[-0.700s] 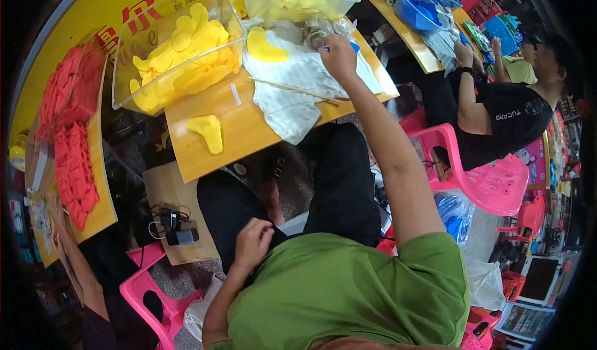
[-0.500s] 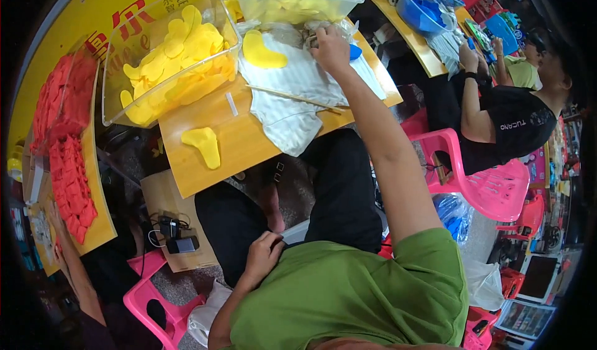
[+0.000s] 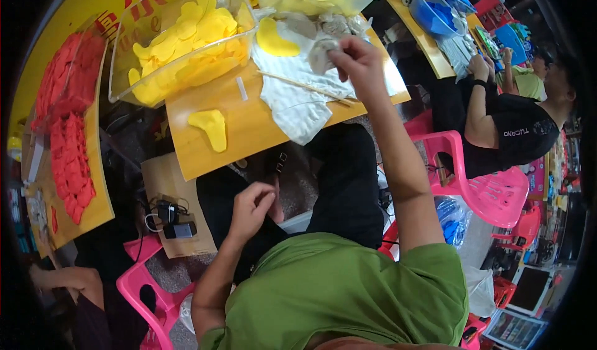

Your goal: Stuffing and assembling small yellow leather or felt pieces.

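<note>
A wad of greyish fluffy stuffing (image 3: 321, 56) is pinched in my right hand (image 3: 362, 65), lifted over the white cloth (image 3: 292, 110) on the table. More stuffing (image 3: 342, 23) lies behind it at the cloth's far edge. My left hand (image 3: 249, 212) hovers above my lap, fingers curled in, with nothing visible in it. On the cloth rests a bent yellow fabric piece (image 3: 275, 39), and a thin wooden stick (image 3: 305, 87) lies across the cloth. A second bent yellow piece (image 3: 210, 129) sits on bare wood near the table's front left.
A clear bin of yellow pieces (image 3: 245, 38) stands at the table's left, another (image 3: 354, 3) at the back. Red fabric pieces (image 3: 71, 170) cover a side table, where a person's arm (image 3: 68, 278) shows. Another person (image 3: 510, 120) sits right, near a pink chair (image 3: 491, 194).
My right hand has come back toward me from the heap, bringing a wad of stuffing. My left hand has risen from my lap. The view has shifted slightly.
</note>
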Tool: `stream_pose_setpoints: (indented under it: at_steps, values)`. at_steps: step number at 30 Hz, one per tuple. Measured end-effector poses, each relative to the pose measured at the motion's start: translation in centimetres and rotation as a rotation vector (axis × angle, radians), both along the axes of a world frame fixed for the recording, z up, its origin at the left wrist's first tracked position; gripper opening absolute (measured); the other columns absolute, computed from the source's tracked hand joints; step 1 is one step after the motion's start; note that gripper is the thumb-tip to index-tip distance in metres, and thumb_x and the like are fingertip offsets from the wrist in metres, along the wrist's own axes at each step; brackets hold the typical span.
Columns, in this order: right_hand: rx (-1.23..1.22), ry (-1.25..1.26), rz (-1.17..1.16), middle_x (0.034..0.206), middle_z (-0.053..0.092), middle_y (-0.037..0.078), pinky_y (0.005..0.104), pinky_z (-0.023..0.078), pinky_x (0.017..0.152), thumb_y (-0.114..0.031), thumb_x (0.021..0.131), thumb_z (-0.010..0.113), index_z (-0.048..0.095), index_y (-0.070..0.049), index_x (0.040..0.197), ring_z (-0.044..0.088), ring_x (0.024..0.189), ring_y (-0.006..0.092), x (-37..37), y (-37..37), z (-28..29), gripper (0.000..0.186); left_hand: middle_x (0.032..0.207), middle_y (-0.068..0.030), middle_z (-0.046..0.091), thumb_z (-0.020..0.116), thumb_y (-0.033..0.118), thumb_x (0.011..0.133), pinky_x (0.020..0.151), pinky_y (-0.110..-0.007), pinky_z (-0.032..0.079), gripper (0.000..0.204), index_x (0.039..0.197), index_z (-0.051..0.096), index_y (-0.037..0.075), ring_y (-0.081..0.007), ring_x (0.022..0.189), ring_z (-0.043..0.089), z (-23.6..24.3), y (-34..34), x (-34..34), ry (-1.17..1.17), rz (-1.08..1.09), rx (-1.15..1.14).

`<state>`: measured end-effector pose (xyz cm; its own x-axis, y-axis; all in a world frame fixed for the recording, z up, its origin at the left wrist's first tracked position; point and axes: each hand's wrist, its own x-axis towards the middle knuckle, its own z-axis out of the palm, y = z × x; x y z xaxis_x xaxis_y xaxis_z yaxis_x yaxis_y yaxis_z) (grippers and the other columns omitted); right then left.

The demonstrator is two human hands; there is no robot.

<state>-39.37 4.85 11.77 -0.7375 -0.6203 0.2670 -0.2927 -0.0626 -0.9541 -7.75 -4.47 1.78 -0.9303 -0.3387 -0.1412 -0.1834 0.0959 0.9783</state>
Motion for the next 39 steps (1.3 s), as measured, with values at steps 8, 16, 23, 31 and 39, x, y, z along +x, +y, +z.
stream_pose_setpoints:
  at_steps: [8, 16, 23, 31, 39]
  values:
    - [0.103, -0.097, 0.424, 0.070, 0.056, -0.003, 0.0180, 0.035, 0.045, -0.011, 0.085, 0.064, 0.060, -0.002, 0.087, 0.046, 0.053, 0.0026, 11.5, 0.9, 1.3, 0.011, 0.101, -0.0096, 0.060, 0.053, 0.012, 0.091, 0.072, -0.028, 0.051, 0.034, 0.122, 0.046, 0.000, -0.0176, 0.078, 0.061, 6.7, 1.1, -5.1, 0.375, 0.325, 1.040]
    - [0.132, -0.203, 0.366, 0.075, 0.062, 0.002, 0.0213, 0.043, 0.055, -0.010, 0.082, 0.067, 0.060, 0.002, 0.087, 0.052, 0.063, 0.0046, 15.4, 2.7, 0.0, 0.014, 0.083, -0.0041, 0.061, 0.059, 0.003, 0.086, 0.049, -0.020, 0.040, 0.011, 0.097, 0.057, 0.001, -0.0079, 0.058, 0.053, 5.5, 0.7, -1.9, 0.373, 0.255, 0.878]
    - [-0.083, -0.779, 0.364, 0.066, 0.058, 0.000, 0.0182, 0.033, 0.039, -0.011, 0.083, 0.066, 0.059, -0.003, 0.083, 0.044, 0.045, 0.0035, 17.8, 3.2, -2.2, 0.011, 0.093, -0.0050, 0.060, 0.059, 0.005, 0.087, 0.063, -0.023, 0.047, 0.019, 0.105, 0.055, 0.002, -0.0107, 0.073, 0.056, 4.8, 1.7, -0.1, 0.438, 0.379, 0.946]
    - [-0.018, -0.680, 0.346, 0.063, 0.057, 0.001, 0.0179, 0.031, 0.037, -0.012, 0.083, 0.066, 0.057, -0.002, 0.082, 0.044, 0.043, 0.0044, 19.7, 3.3, -3.0, 0.013, 0.093, -0.0037, 0.057, 0.065, 0.005, 0.083, 0.072, -0.022, 0.047, 0.031, 0.110, 0.053, 0.002, -0.0086, 0.085, 0.056, 5.3, 3.1, 0.8, 0.407, 0.330, 0.139]
    - [-0.008, -0.721, 0.281, 0.064, 0.056, 0.001, 0.0187, 0.033, 0.035, -0.013, 0.085, 0.064, 0.056, -0.004, 0.081, 0.041, 0.041, 0.0041, 20.0, 3.8, -3.2, 0.012, 0.077, -0.0010, 0.055, 0.057, 0.011, 0.090, 0.062, -0.021, 0.043, 0.008, 0.093, 0.055, 0.003, -0.0076, 0.068, 0.052, 3.9, 0.5, 2.0, 0.464, 0.464, 0.508]
